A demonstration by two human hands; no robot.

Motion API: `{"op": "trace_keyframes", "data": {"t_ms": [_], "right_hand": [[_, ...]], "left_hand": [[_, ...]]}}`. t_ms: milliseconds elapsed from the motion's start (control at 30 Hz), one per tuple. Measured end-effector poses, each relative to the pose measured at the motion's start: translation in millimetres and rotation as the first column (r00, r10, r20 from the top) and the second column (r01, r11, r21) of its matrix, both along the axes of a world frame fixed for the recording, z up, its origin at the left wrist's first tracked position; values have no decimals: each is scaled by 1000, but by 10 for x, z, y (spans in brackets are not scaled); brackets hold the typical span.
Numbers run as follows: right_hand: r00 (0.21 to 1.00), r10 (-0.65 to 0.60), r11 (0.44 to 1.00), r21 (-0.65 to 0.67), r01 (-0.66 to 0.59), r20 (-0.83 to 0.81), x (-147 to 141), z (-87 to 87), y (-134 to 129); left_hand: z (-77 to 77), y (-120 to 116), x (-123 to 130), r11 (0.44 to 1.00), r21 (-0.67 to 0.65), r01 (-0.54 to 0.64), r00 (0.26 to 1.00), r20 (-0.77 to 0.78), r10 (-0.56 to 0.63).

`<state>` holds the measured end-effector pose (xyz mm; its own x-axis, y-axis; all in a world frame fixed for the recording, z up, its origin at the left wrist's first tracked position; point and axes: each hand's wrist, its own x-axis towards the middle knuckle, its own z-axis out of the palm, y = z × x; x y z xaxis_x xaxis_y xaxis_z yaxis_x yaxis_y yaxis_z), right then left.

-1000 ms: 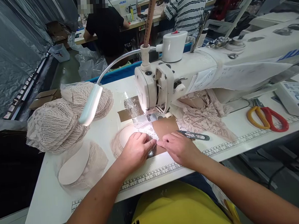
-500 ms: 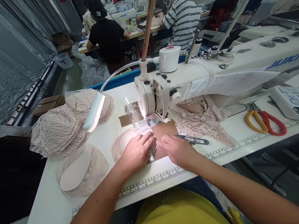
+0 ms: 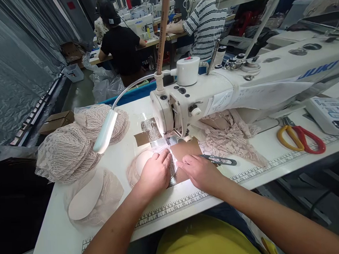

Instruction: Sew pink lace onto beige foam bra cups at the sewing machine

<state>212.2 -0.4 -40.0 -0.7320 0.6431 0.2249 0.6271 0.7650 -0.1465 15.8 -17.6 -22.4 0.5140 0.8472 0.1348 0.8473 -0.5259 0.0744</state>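
Note:
My left hand (image 3: pixel 157 168) has its fingers bunched and pressed down on a beige lace bra cup (image 3: pixel 141 162) with a pale pad, just in front of the sewing machine's needle area (image 3: pixel 174 136). Close by on the right, my right hand (image 3: pixel 198 171) pinches the edge of the same piece between thumb and fingertips. Whitish fabric shows between the two hands. Dark thread snips (image 3: pixel 221 160) stick out beside my right hand; whether that hand touches them I cannot tell. The exact grip of the left fingertips is partly hidden.
Stacked lace cups (image 3: pixel 65 147) and a single cup (image 3: pixel 86 195) lie left, under a lamp (image 3: pixel 105 132). Lace fabric (image 3: pixel 229 135), scissors (image 3: pixel 301 139) and a control box (image 3: pixel 330 114) are right. A printed ruler (image 3: pixel 173 208) lines the front edge. Two people (image 3: pixel 121 42) sit beyond.
The gap between my fingertips has widened a little, with the left hand slightly further left, and more whitish fabric shows between them. The view has shifted slightly.

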Motion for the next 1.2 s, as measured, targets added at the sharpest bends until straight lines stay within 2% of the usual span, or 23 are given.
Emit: {"op": "trace_keyframes", "data": {"t_ms": [300, 467, 667, 900, 1200], "right_hand": [[999, -16, 1000, 5, 16, 32, -38, 25, 8], [997, -47, 998, -48, 50, 58, -69, 83, 16], [992, -69, 989, -121, 81, 103, -94, 132, 39], [989, -74, 985, -145, 93, 131, -104, 169, 52], [979, -62, 982, -166, 95, 192, -187, 270, 230]], "left_hand": [[31, 23, -11, 1000, -10, 1, 1000, 14, -1], [62, 76, -63, 999, -30, 16, 999, 32, -15], [95, 136, -128, 998, -28, 62, 997, -36, -63], [119, 143, -165, 994, -59, 88, 995, -47, -91], [66, 384, -255, 993, -51, 107, 990, -89, -111]]}}
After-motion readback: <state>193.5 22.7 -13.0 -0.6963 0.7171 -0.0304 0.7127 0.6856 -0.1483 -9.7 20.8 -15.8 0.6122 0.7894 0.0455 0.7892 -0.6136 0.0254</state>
